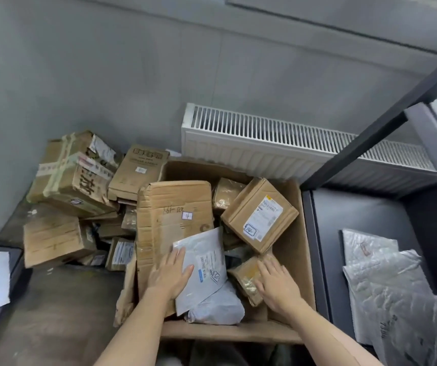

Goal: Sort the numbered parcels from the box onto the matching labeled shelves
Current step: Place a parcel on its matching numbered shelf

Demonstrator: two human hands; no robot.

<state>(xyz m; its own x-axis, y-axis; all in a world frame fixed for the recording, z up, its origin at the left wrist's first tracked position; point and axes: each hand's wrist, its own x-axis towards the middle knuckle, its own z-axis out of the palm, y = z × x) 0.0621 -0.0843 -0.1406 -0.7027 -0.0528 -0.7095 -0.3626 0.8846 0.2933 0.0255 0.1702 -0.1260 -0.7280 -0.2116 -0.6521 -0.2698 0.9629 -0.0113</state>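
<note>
Parcels fill an open cardboard box (295,249) on the floor: a grey mailer (207,262) marked 30 lies near its front, a carton (259,215) tagged 14 tilts behind. Left hand (171,273) rests flat on the mailer, fingers straight; right hand (278,283) lies extended over a taped brown parcel (246,276), gripping nothing. Silver bubble mailers (386,281) occupy the dark shelf (357,215) to the right.

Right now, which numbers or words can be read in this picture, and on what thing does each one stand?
"14": tag on the square carton.
"14", less sure: tag on the flat carton; the handwriting beside it is unclear.
"30" or "50", cannot tell which: tag on the grey mailer.
Shipping labels, the print on the taped carton and the bubble mailers: too blurred.
</note>
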